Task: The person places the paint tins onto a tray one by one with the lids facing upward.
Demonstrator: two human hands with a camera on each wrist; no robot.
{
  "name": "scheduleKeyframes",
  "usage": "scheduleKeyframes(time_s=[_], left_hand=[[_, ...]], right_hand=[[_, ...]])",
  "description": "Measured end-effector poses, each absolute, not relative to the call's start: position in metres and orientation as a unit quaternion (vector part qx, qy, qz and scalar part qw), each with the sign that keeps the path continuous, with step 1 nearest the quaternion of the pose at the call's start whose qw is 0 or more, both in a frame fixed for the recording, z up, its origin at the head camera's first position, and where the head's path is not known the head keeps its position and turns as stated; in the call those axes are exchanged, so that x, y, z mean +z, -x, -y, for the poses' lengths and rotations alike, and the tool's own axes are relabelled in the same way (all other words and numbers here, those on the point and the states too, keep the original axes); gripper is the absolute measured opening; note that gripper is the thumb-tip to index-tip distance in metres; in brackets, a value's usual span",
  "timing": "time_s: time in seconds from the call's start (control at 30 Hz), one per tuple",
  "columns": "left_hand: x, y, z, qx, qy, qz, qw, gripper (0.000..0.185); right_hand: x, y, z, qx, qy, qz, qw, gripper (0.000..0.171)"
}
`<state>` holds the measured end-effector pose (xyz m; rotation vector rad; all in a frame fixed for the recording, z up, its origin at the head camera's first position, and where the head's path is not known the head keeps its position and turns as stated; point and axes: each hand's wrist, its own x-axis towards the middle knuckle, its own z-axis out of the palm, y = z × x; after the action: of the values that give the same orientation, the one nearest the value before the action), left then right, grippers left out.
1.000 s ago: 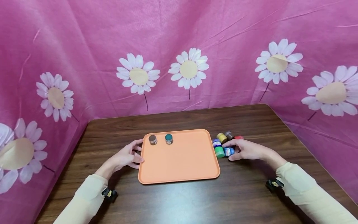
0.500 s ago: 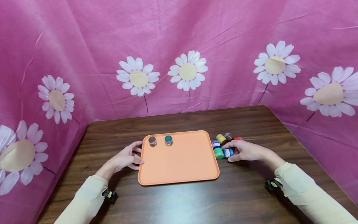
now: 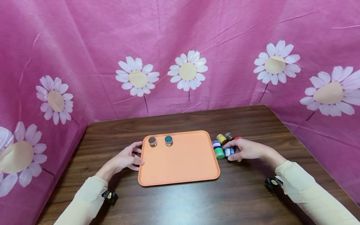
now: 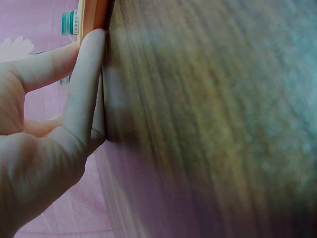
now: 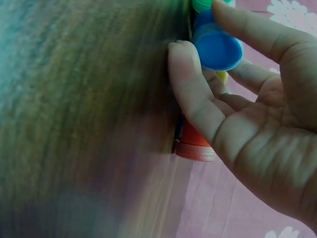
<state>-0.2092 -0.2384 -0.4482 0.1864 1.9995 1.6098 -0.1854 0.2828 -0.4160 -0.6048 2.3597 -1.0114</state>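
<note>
My left hand (image 3: 123, 159) rests at the left edge of an orange tray (image 3: 180, 165), its thumb and fingers touching the rim. Near the tray's far left corner stand a brown-lidded paint jar (image 3: 152, 142) and a teal-lidded paint jar (image 3: 168, 140). To the right of the tray, my right hand (image 3: 247, 150) pinches a blue paint jar (image 5: 219, 50) lying on its side, thumb on one side and forefinger on the other. The hand partly covers a red paint jar (image 5: 194, 144).
Beside the tray's right edge lie a green paint jar (image 3: 219, 153), a purple paint jar (image 3: 216, 144), a yellow paint jar (image 3: 221, 138) and a dark grey paint jar (image 3: 228, 136). A pink curtain (image 3: 225, 28) with daisies encloses the brown table (image 3: 180, 206).
The head view has shifted slightly. Both hands keep their places at the tray and at the blue paint jar, and no jar has visibly moved.
</note>
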Motion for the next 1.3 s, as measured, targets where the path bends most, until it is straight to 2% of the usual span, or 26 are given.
scheduleKeyframes(time_s=[0.4,0.7,0.87,1.13,1.3], left_hand=[[-0.448,0.209,0.238,0.602,-0.068,-0.744,0.281,0.096],[-0.448,0.21,0.24,0.596,-0.06,-0.75,0.281,0.095],[-0.448,0.211,0.239,0.598,-0.064,-0.746,0.287,0.096],[-0.446,0.212,0.238,0.601,-0.068,-0.743,0.285,0.096],[-0.445,0.212,0.238,0.6,-0.067,-0.745,0.285,0.096]], right_hand=[[-0.405,0.188,-0.282,-0.4,0.203,-0.853,0.268,0.054],[-0.4,0.193,-0.271,-0.427,0.218,-0.843,0.243,0.05],[-0.399,0.197,-0.265,-0.444,0.233,-0.829,0.249,0.047],[-0.394,0.205,-0.254,-0.467,0.213,-0.816,0.265,0.059],[-0.386,0.209,-0.243,-0.489,0.219,-0.802,0.264,0.059]])
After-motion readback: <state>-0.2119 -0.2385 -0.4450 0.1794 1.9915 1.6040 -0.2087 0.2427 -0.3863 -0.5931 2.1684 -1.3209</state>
